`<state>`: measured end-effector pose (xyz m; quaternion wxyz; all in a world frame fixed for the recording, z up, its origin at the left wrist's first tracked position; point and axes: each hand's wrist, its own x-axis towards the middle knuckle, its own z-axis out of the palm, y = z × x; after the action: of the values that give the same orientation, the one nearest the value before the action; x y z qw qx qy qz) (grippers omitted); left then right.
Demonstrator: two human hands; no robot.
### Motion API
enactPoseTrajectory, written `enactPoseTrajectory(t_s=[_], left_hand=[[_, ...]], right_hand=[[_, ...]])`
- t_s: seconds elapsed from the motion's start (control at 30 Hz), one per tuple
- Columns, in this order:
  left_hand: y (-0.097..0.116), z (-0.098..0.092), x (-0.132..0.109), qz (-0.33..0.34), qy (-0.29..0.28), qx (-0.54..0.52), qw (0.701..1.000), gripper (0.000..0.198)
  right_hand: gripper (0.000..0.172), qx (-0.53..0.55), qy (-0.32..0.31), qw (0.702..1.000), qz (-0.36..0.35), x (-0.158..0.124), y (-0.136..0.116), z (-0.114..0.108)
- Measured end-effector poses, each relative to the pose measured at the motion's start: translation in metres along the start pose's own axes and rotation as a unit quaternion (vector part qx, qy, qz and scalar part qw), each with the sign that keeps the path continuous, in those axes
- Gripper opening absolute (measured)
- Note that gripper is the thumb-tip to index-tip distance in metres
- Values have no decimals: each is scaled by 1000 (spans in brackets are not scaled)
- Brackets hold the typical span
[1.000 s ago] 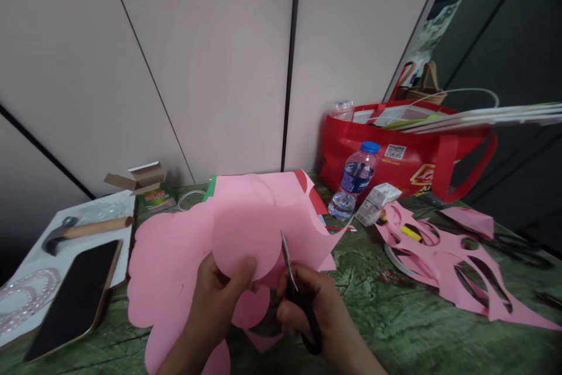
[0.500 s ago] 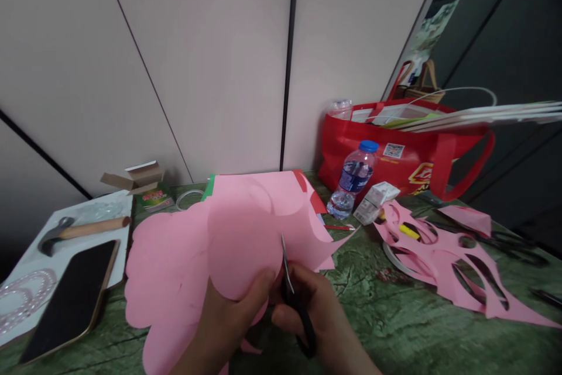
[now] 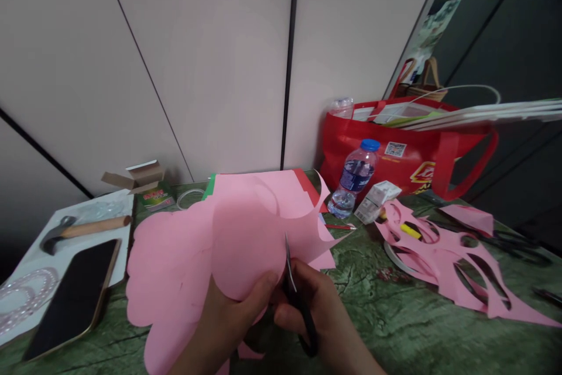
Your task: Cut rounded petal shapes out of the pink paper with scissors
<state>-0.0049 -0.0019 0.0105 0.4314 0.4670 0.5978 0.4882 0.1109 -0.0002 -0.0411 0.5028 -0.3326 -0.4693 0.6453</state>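
Observation:
My left hand (image 3: 246,308) pinches the lower edge of a sheet of pink paper (image 3: 248,246), thumb on top and the other fingers hidden beneath. My right hand (image 3: 314,296) is wrapped round the black handles of a pair of scissors (image 3: 302,313). The scissors' blades point upward and lie at the right side of the rounded part of the sheet. A strip of the same paper curls away to the right of the blades. Under and left of my left hand lies a large scalloped pink paper shape (image 3: 169,264). More pink sheets lie stacked behind.
At left are a hammer (image 3: 88,229), a phone (image 3: 74,299), a bead string (image 3: 30,299) and an opened small box (image 3: 153,191). To the right stand a water bottle (image 3: 355,179) and a red bag (image 3: 395,152), with pink paper scraps (image 3: 452,264) on the green table.
The curled offcut at the sheet's upper right now stands up higher, near the bottle. Both hands and the scissors have stayed almost in place.

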Motion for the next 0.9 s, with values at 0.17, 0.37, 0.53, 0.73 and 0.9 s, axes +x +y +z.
enactPoseTrajectory(t_s=[0.17, 0.37, 0.53, 0.73, 0.9], left_hand=[[-2, -3, 2, 1, 35, 28, 999, 26], [-4, -3, 2, 1, 18, 10, 1000, 22], [-6, -3, 2, 15, 33, 7, 999, 25], [-9, -6, 5, 21, 23, 3, 1000, 22], [-11, -8, 7, 52, 33, 8, 998, 20]], right_hand=[[44, -1, -5, 1000, -4, 0, -1, 0], [44, 1, -9, 1000, -21, 0, -3, 3], [43, -16, -7, 1000, -15, 0, -2, 1], [40, -12, -4, 1000, -22, 0, 2, 0], [39, -7, -20, 1000, -21, 0, 5, -3]])
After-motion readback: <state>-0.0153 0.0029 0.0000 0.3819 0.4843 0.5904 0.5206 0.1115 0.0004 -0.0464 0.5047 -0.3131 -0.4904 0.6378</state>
